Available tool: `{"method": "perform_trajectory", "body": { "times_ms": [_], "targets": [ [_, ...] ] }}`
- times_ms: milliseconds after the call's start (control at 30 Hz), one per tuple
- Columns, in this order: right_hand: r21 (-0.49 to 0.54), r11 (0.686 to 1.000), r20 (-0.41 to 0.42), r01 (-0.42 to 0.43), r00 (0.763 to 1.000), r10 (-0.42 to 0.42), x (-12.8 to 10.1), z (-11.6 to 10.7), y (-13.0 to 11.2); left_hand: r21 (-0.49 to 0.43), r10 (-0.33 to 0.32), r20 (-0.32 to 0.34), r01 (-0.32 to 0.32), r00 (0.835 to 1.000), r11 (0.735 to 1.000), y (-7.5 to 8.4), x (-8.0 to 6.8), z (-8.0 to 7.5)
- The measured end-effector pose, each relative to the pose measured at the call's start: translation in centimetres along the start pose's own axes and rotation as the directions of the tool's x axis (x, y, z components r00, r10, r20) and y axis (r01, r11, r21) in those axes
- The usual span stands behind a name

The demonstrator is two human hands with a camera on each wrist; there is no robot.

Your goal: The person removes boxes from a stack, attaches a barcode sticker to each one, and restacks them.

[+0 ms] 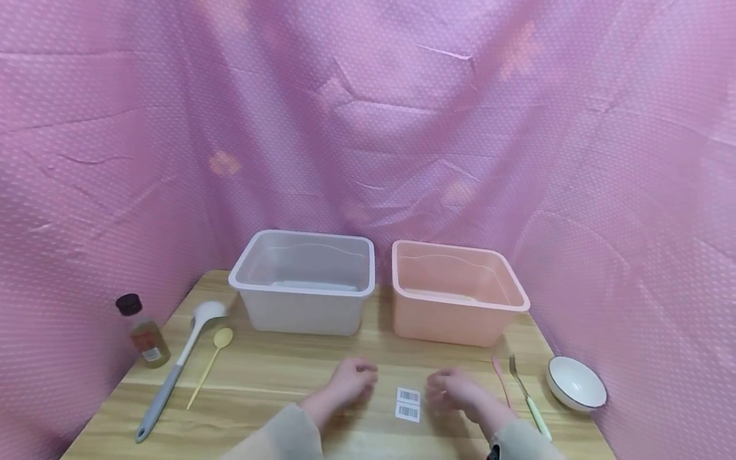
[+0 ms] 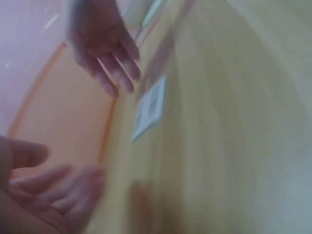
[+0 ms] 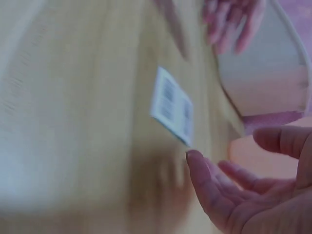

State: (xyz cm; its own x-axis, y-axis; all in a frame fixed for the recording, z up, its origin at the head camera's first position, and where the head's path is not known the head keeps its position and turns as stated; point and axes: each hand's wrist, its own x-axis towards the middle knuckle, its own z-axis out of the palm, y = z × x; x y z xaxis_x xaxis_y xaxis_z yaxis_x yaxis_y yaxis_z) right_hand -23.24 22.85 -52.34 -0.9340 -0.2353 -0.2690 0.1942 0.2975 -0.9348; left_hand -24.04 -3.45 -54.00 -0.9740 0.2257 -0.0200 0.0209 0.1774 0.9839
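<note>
My left hand [image 1: 349, 381] hovers over the middle of the wooden table, its fingers loosely bent around nothing. Across from it, my right hand [image 1: 454, 391] is held over the table with relaxed fingers, also without anything in them. Between the two lies a white label with two barcodes [image 1: 408, 404], flat on the wood. In the right wrist view the fingertips of the right hand [image 3: 243, 185] appear close to the label's corner. The left wrist view shows the left hand [image 2: 48, 190] blurred, thumb and fingers apart.
Behind the hands stand a grey-white bin [image 1: 305, 310] and a pink bin [image 1: 448, 322]. At left are a bottle with a black cap [image 1: 148, 342], a ladle [image 1: 178, 364] and a yellow spoon [image 1: 211, 364]. At right lie a pink utensil [image 1: 501, 380], a fork [image 1: 529, 399] and a bowl [image 1: 577, 383].
</note>
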Motion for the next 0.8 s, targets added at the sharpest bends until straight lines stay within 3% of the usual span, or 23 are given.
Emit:
{"method": "perform_trajectory", "body": {
  "times_ms": [67,167,267,467,800],
  "targets": [
    [0.045,0.999,-0.025,-0.012,1.000,0.013,-0.4,0.5,0.7,-0.060,-0.121,0.041,0.124,0.992,0.991,-0.8,-0.2,1.2],
    [0.143,0.989,-0.053,-0.029,0.998,0.037,-0.6,1.2,1.3,-0.120,-0.203,0.054,0.208,0.978,0.971,-1.6,-0.2,2.5],
    [0.208,0.977,-0.084,-0.045,0.994,0.063,-0.6,2.0,1.5,-0.163,-0.239,0.038,0.242,0.970,0.956,-1.8,-0.2,3.1],
    [0.224,0.971,-0.139,-0.078,0.984,0.111,-0.3,3.2,1.6,-0.222,-0.283,-0.001,0.276,0.959,0.935,-1.7,-0.3,4.0],
    [0.116,0.987,-0.194,-0.112,0.972,0.133,0.6,4.1,2.3,-0.199,-0.317,-0.021,0.306,0.948,0.931,-1.7,-0.1,5.0]
  ]
}}
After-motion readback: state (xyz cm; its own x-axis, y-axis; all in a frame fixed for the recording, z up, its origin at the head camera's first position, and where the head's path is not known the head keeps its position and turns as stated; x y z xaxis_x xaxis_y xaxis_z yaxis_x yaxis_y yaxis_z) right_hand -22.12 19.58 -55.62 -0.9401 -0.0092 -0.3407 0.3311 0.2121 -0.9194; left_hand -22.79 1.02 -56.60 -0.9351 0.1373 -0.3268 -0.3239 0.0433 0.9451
